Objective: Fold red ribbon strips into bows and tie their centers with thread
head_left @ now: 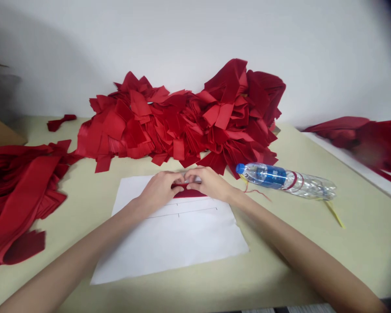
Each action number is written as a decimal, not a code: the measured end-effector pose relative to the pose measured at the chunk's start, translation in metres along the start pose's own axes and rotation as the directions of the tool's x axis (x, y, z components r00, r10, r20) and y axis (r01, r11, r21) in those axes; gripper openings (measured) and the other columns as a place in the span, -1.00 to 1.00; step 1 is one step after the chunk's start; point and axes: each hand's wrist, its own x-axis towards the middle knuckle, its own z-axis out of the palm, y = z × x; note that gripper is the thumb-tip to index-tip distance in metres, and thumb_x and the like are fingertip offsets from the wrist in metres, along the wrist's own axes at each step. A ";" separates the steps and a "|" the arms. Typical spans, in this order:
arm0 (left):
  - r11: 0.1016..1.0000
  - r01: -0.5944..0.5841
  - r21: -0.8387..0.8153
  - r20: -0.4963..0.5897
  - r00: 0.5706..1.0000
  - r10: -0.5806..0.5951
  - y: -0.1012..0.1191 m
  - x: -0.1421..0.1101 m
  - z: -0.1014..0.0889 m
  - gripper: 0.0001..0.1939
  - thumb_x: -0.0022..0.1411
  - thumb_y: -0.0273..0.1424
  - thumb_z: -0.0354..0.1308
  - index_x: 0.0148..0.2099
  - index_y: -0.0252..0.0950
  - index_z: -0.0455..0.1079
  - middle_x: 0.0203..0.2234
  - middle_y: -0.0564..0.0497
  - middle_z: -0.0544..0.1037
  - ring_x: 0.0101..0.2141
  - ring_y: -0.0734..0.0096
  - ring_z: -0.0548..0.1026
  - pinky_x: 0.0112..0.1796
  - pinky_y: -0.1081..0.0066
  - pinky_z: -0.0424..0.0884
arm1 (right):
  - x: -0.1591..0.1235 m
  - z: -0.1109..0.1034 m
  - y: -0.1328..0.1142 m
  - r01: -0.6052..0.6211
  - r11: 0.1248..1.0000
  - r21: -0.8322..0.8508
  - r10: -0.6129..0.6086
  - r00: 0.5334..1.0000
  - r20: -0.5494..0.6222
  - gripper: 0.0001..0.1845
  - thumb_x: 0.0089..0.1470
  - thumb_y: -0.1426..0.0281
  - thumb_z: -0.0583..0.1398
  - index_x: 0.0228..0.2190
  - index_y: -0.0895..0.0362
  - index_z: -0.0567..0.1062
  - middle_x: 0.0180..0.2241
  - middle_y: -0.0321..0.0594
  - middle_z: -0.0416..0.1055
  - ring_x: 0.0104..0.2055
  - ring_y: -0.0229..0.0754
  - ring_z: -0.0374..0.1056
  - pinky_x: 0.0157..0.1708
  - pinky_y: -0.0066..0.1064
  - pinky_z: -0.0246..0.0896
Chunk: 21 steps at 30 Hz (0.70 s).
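My left hand (158,188) and my right hand (207,182) meet over the top of a white sheet of paper (172,237) with ruled lines on it. Both hands have their fingers curled and pinch a small piece of red fabric (189,192) that lies flat on the paper. Most of that piece is hidden under my fingers. Just behind my hands rises a big heap of folded red fabric pieces (185,119).
A plastic bottle (285,179) with a blue label lies on its side to the right, next to a yellow strip (335,214). Long red ribbon (18,195) is piled at the left. More red cloth (361,137) sits at the far right. A cardboard box corner (0,130) shows at the left edge.
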 end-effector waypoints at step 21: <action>0.999 -0.041 -0.001 -0.004 0.999 0.041 0.000 0.001 0.001 -0.89 0.10 -0.53 0.07 -0.35 -0.24 0.38 -0.41 0.02 0.50 -0.32 0.33 0.41 -0.28 0.33 0.33 | -0.002 0.001 0.004 0.090 0.994 -0.056 -0.091 0.996 -0.016 -0.89 -0.01 0.46 0.19 -0.36 0.10 0.49 -0.36 -0.26 0.37 -0.19 -0.22 0.23 -0.14 -0.38 0.10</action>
